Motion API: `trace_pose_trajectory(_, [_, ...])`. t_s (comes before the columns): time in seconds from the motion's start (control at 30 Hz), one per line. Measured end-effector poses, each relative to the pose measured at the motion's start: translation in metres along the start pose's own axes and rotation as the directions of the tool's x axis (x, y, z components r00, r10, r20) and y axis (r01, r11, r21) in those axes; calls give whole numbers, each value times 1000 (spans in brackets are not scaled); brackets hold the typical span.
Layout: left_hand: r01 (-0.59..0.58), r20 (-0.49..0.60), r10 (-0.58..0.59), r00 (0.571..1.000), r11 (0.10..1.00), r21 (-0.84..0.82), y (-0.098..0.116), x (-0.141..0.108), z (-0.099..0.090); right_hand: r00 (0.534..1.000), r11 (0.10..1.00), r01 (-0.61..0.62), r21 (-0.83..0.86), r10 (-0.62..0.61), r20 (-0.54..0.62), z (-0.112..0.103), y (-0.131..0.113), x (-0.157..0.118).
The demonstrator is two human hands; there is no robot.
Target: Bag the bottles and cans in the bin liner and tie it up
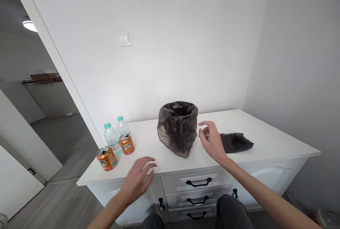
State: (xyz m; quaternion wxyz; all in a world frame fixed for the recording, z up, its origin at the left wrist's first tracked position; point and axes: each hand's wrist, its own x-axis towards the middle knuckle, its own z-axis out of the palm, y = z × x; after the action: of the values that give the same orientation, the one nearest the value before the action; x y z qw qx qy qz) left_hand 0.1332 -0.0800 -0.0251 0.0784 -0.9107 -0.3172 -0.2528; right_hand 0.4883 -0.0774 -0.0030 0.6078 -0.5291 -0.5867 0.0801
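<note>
A bin lined with a dark, see-through plastic bag [178, 128] stands upright on the cabinet top, the bag's edge folded down around its outside. My right hand [212, 142] is just right of it, fingers curved and apart, holding nothing. Partly behind that hand lies a flattened black plastic bag [236, 142]. In front of the cabinet's front edge hovers my left hand [138, 179], empty with its fingers spread. To its left are an orange drink can [126, 144] and a second orange can [107, 159], both opened. Behind them stand two clear plastic bottles [111, 136] with teal caps.
The white cabinet [196, 184] has drawers with black handles below its top. A white wall with a light switch [124, 39] rises behind it, and another wall closes the right side. At the left, a doorway [50, 80] opens onto a room with cardboard boxes.
</note>
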Motion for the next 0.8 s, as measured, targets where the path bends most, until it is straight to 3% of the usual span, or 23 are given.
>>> trace_pose_trajectory(0.13, [228,-269,-182,946,961,153,-44,1,-48,948,958,-246,149,206,242,9,72,-27])
trace_pose_trajectory(0.27, [479,-392,-354,849,829,289,-89,30,-92,894,887,-397,234,317,316,19,116,-43])
trace_pose_trajectory(0.37, [633,-358,-530,769,713,302,-126,53,-109,890,889,-404,218,326,319,21,122,-48])
trace_pose_trajectory(0.47, [736,-243,-698,674,604,305,-157,69,-112,895,908,-377,180,307,325,20,120,-50])
trace_pose_trajectory(0.63, [792,-153,-789,595,542,282,-174,74,-106,892,907,-383,173,315,323,19,119,-49])
trace_pose_trajectory(0.7, [801,-195,-782,592,541,258,-170,73,-111,892,908,-383,170,315,324,19,119,-49])
trace_pose_trajectory(0.8, [714,-368,-613,699,627,311,-154,78,-134,888,908,-386,162,318,332,19,118,-48])
